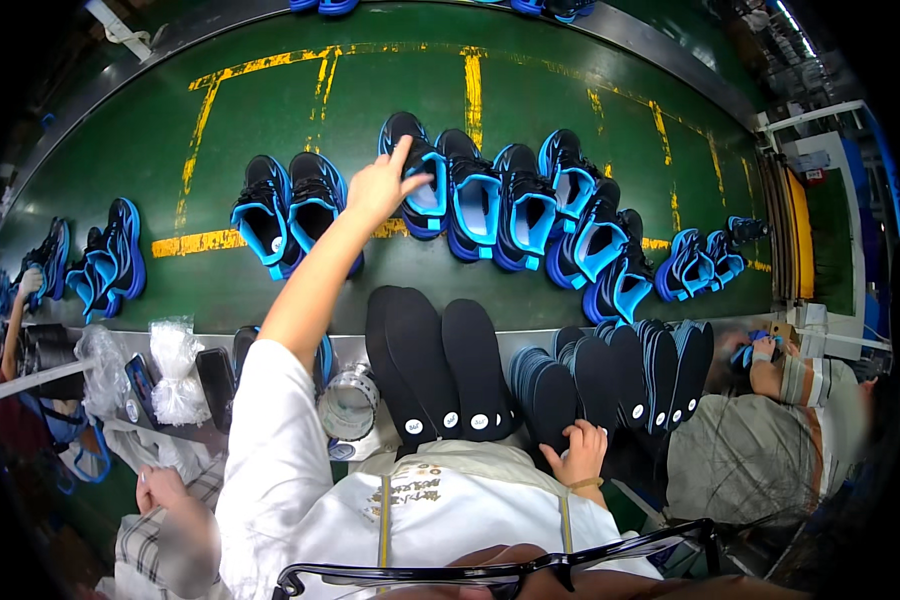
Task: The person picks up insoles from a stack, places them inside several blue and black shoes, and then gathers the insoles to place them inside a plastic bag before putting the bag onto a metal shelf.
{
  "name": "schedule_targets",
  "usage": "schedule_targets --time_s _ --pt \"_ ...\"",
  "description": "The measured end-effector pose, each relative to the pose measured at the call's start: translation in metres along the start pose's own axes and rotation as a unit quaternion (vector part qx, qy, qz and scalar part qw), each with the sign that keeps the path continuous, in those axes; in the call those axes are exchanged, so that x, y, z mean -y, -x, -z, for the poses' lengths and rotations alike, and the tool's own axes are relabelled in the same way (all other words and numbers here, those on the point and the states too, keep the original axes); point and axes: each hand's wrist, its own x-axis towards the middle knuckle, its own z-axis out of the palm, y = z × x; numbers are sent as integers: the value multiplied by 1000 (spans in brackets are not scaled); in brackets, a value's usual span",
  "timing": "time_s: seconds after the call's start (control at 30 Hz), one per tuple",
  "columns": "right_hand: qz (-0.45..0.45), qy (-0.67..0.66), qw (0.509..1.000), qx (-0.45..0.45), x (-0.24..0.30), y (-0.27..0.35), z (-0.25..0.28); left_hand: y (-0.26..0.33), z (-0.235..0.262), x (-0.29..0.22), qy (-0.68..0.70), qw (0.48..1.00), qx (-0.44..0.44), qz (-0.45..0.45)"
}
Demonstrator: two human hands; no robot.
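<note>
My left hand (pixel 375 187) reaches over the green belt to a black and blue sports shoe (pixel 427 205) in the middle cluster. Its index finger and thumb are spread above the shoe's upper and opening; whether they touch it I cannot tell. Several more black and blue shoes (pixel 474 205) stand close on its right, and a pair (pixel 262 215) stands on its left. At the near edge my right hand (pixel 580 458) rests by the heel end of a stack of black insoles (pixel 546 398), fingers apart. Larger black insoles (pixel 477 355) with round white stickers lie between my arms.
Yellow lines mark the green belt (pixel 390 75). Left of my arm lie a clear plastic bag (pixel 177 375), a phone (pixel 215 377) and a clear jar (pixel 349 402). Co-workers sit on both sides; a hand (pixel 765 347) shows at right. More shoes (pixel 120 255) stand far left.
</note>
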Motion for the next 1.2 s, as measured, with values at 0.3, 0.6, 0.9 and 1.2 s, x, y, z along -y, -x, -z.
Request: schedule_targets --time_s 0.3,0.6,0.9,1.2 --pt "197 -207 947 -150 51 -150 83 -7 23 9 49 995 72 -36" --pt "337 -29 939 -61 150 -273 3 33 0 8 314 930 16 191" --pt "157 44 985 59 196 -299 -47 34 0 11 396 897 -3 197" --pt "203 119 922 308 195 -335 -8 32 13 15 309 938 31 152"
